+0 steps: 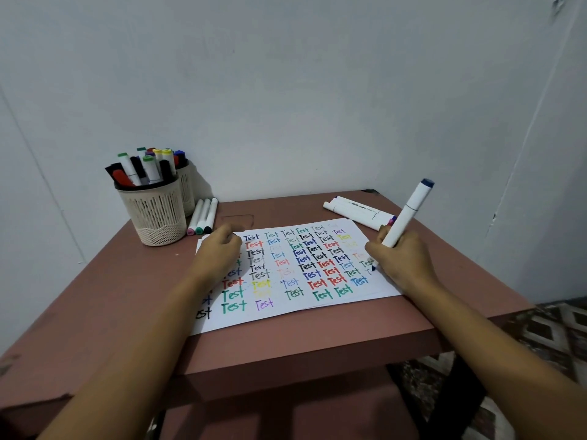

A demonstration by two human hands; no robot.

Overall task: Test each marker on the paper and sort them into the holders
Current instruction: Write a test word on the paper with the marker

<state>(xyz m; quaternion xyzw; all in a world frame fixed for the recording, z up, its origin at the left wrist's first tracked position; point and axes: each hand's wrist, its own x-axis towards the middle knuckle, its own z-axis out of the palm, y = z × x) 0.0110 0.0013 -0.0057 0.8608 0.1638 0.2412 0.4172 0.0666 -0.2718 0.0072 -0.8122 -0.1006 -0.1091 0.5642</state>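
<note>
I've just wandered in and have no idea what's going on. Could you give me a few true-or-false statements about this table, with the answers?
1. The right hand grips a white marker with its tip down at the paper. True.
2. The paper is blank. False: it is covered with the word "Test" in many colours.
3. Three loose markers lie on the table next to the holders. True.
4. The holders are empty. False: markers stand in both.
5. The left hand is lifting a holder. False: it rests on the paper.
</note>
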